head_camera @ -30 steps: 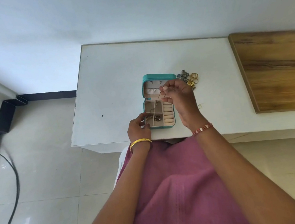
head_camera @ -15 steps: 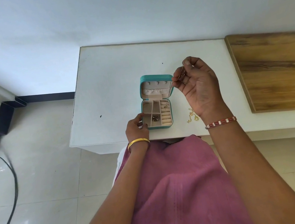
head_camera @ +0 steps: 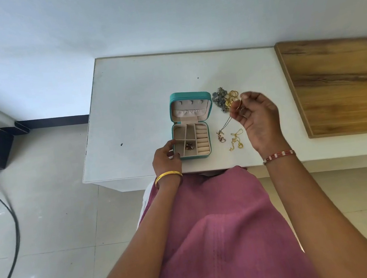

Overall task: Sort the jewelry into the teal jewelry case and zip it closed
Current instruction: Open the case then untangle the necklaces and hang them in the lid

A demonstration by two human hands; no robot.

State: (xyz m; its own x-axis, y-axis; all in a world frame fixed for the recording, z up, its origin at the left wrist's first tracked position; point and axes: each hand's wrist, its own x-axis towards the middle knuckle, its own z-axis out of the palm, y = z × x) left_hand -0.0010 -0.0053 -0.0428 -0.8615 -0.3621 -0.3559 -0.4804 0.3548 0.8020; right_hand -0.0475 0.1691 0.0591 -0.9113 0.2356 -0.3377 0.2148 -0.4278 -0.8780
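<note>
Head view: the teal case (head_camera: 189, 126) lies open on the white table (head_camera: 138, 93), lid back, and the left hand (head_camera: 165, 155) rests its curled fingers against the near-left corner of the tray. The right hand (head_camera: 256, 117) is raised just right of the case, thumb and fingertips pinched on the top of a thin chain (head_camera: 226, 122) whose pendant (head_camera: 221, 136) reaches down to the table.

A chain this fine should be almost weightless, limp and prone to knotting, so the pinch belongs near its upper end or clasp, letting the pendant hang and go into a compartment first (it will likely pool rather than lie straight). Dragging it past the gold chain (head_camera: 237, 139) lying just beside it risks a tangle.

Counts: one case; two chains outside it, one held and one lying loose; one small dark piece (head_camera: 189, 146) already in a near tray compartment. Beyond the hand sits a heap (head_camera: 226, 98) of grey flowery pieces and gold rings, too bunched and partly hidden to count. The ring rolls on the tray's right side look bare.
</note>
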